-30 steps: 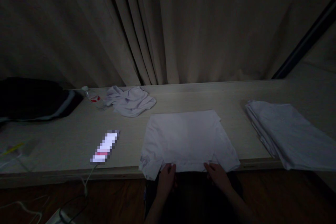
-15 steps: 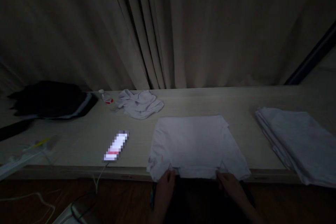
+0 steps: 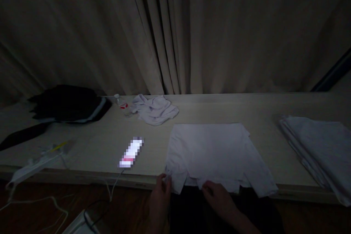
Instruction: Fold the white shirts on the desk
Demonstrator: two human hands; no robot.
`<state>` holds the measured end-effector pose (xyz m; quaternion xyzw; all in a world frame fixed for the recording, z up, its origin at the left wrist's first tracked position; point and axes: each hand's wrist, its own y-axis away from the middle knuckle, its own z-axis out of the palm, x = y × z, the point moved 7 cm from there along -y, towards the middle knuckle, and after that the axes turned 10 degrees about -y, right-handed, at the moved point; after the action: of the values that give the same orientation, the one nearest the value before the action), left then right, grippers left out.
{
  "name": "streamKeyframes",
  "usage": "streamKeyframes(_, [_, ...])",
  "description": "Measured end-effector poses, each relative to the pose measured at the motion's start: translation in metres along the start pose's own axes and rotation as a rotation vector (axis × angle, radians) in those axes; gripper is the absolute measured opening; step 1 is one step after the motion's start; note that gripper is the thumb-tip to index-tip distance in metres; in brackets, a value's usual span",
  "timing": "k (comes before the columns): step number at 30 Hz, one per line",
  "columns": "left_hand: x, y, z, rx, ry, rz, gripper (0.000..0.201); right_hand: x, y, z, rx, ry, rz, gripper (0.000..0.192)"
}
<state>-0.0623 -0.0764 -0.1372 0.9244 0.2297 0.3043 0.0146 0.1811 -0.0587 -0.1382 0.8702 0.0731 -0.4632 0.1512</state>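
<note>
A white shirt (image 3: pixel 214 150) lies spread on the pale surface in front of me, its sleeves out to either side and its near edge hanging over the front. My left hand (image 3: pixel 161 193) pinches the cuff end of the left sleeve. Curled against the shirt's near edge, left of its middle, is my right hand (image 3: pixel 218 198). Its fingers are closed, but whether cloth is between them is hidden. Beyond the shirt, to the left, sits a crumpled white cloth (image 3: pixel 156 109).
Folded white fabric (image 3: pixel 320 146) lies at the right. Left of the shirt are a lit phone (image 3: pixel 131 152) on a cable, a clear bottle (image 3: pixel 122 105), a dark clothing pile (image 3: pixel 65 102) and a white power strip (image 3: pixel 35 166). A curtain (image 3: pixel 233 33) hangs behind.
My left hand has moved from the near hem to the left sleeve's end. My right hand has shifted left along the near edge. The view has turned slightly left.
</note>
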Motion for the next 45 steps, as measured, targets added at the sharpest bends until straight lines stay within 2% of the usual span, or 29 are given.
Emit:
streamKeyframes(3, [0.01, -0.008, 0.004, -0.058, -0.133, 0.1, 0.045, -0.03, -0.024, 0.013, -0.047, 0.116, -0.072, 0.024])
streamKeyframes(6, [0.001, -0.018, 0.004, -0.086, -0.183, 0.074, 0.044, -0.045, -0.046, 0.022, -0.066, 0.183, -0.112, 0.023])
streamKeyframes(12, [-0.018, -0.027, 0.01, -0.153, -0.062, 0.046, 0.035, -0.054, -0.071, 0.052, -0.113, 0.232, -0.131, 0.024])
streamKeyframes(18, [-0.01, -0.034, 0.016, -0.214, -0.071, 0.074, 0.037, -0.064, -0.09, 0.071, -0.121, 0.31, -0.154, 0.031])
streamKeyframes(25, [-0.014, -0.035, 0.014, -0.189, -0.079, 0.059, 0.035, -0.067, -0.127, 0.069, -0.11, 0.436, -0.134, 0.026])
streamKeyframes(29, [-0.022, -0.034, 0.013, -0.213, -0.121, 0.006, 0.031, -0.061, -0.131, 0.069, -0.105, 0.447, -0.125, 0.03])
streamKeyframes(33, [-0.019, -0.033, 0.01, -0.235, -0.17, -0.023, 0.028, -0.059, -0.128, 0.071, -0.103, 0.449, -0.127, 0.032])
streamKeyframes(37, [-0.013, -0.031, 0.009, -0.233, -0.218, -0.011, 0.038, -0.065, -0.131, 0.067, -0.059, 0.452, -0.173, 0.03])
streamKeyframes(41, [-0.014, -0.035, 0.013, -0.226, -0.235, -0.011, 0.035, -0.079, -0.153, 0.051, 0.043, 0.47, -0.244, 0.032])
streamKeyframes(45, [-0.024, -0.039, 0.025, -0.216, -0.185, -0.027, 0.031, -0.091, -0.182, 0.049, 0.01, 0.516, -0.337, 0.036])
